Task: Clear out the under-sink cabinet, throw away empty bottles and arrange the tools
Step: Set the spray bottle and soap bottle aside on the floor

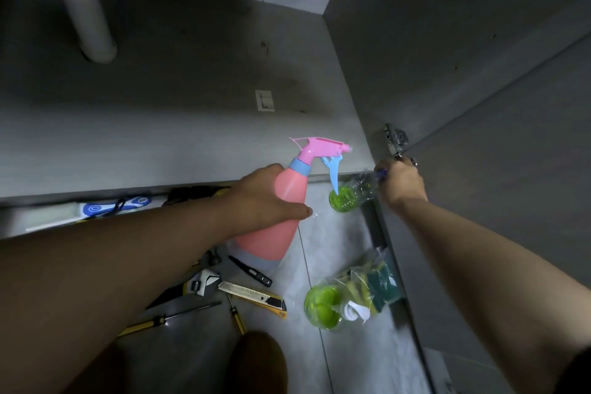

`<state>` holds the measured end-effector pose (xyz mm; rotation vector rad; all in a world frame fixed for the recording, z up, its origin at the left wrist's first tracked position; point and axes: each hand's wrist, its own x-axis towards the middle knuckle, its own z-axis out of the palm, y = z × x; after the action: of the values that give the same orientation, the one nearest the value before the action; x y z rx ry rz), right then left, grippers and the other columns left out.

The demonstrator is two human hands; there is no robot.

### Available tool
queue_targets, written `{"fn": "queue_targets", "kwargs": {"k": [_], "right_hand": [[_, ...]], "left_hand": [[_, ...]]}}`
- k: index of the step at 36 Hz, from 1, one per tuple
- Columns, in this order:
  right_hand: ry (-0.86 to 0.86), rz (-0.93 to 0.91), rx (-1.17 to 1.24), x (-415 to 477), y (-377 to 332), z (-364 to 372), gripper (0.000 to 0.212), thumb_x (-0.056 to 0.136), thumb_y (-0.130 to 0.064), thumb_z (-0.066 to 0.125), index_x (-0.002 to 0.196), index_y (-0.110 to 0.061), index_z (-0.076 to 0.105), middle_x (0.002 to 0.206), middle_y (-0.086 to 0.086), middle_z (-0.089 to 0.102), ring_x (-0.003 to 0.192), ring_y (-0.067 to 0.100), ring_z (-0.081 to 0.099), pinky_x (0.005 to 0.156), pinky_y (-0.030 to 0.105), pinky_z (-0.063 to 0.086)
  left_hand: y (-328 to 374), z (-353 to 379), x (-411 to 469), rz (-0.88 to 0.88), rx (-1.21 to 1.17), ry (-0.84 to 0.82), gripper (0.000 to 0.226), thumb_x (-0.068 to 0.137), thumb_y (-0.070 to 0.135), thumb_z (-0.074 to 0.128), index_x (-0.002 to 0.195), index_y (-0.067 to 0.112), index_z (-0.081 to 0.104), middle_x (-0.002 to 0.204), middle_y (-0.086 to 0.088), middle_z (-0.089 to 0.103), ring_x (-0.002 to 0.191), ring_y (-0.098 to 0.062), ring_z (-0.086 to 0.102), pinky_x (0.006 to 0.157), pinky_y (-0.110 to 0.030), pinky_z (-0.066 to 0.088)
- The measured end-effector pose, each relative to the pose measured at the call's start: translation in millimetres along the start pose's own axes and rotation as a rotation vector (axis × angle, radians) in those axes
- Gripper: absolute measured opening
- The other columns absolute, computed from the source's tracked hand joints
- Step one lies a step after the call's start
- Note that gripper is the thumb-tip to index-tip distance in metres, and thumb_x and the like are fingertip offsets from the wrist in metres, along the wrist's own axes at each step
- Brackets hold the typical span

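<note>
Here, low on the tiled floor [348, 358] nearest the camera, two yellow-handled screwdrivers [172, 318] lie beside a yellow utility knife [252, 296], an adjustable wrench [204, 283] and a small black cutter [251, 272]. Just to their right are a clear bag of sponges [374, 281] and a green-bottomed bottle [321, 302] lying on its side. Above the tools, the person's left hand [265, 198] is wrapped round the body of a pink spray bottle [284, 233], fingers curled over it and thumb along its side, its blue trigger pointing right. The right hand [401, 184] is closed round the neck of a clear plastic bottle [355, 193] with a green base, held tilted in the air at the cabinet's front edge, close to the sprayer's trigger. Beyond both hands, the cabinet floor [160, 105] stretches back in dim light, with a metal door hinge [395, 139] on the right wall and a white drain pipe [86, 9] rising at the far left.
</note>
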<state>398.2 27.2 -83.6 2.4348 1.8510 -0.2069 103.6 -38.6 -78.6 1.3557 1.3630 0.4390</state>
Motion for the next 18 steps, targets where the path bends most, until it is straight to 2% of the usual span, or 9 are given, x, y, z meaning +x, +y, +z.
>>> {"fn": "queue_targets", "kwargs": {"k": [4,10,15,18], "right_hand": [[0.002,-0.019,0.012,-1.9,4.1,-5.0,0.028,0.089,-0.009,0.055,0.106,-0.022,0.074,0.118,0.020,0.057,0.103,0.043,0.061,0.090,0.038,0.050],[-0.011,-0.034,0.017,-2.9,6.0,-2.5,0.028,0.093,-0.015,0.054,0.113,-0.023,0.072,0.124,0.020,0.053,0.105,0.043,0.060,0.093,0.040,0.049],[0.029,-0.053,0.025,-4.1,7.4,-1.3,0.025,0.092,-0.016,0.055,0.110,-0.024,0.072,0.118,0.020,0.053,0.096,0.046,0.061,0.089,0.040,0.050],[0.025,-0.059,0.045,-3.9,7.5,0.3,0.024,0.092,-0.016,0.057,0.110,-0.023,0.071,0.119,0.021,0.053,0.099,0.046,0.060,0.090,0.040,0.049]], "left_hand": [[0.5,4.3,-2.0,0.011,0.028,-0.014,0.053,0.059,0.062,0.082,0.097,0.036,0.055,0.096,0.010,0.064,0.085,-0.010,0.064,0.070,-0.030,0.053],[-1.5,5.9,-3.3,0.019,0.064,-0.039,0.060,0.050,0.069,0.076,0.094,0.035,0.053,0.094,0.011,0.063,0.083,-0.010,0.064,0.071,-0.033,0.055],[-5.0,5.1,-2.2,0.005,0.067,-0.042,0.059,0.050,0.070,0.075,0.093,0.037,0.053,0.094,0.011,0.063,0.084,-0.011,0.065,0.072,-0.034,0.056],[-6.2,5.2,-1.5,0.006,0.065,-0.050,0.060,0.048,0.071,0.074,0.093,0.038,0.052,0.095,0.011,0.063,0.084,-0.011,0.065,0.070,-0.033,0.056]]}}
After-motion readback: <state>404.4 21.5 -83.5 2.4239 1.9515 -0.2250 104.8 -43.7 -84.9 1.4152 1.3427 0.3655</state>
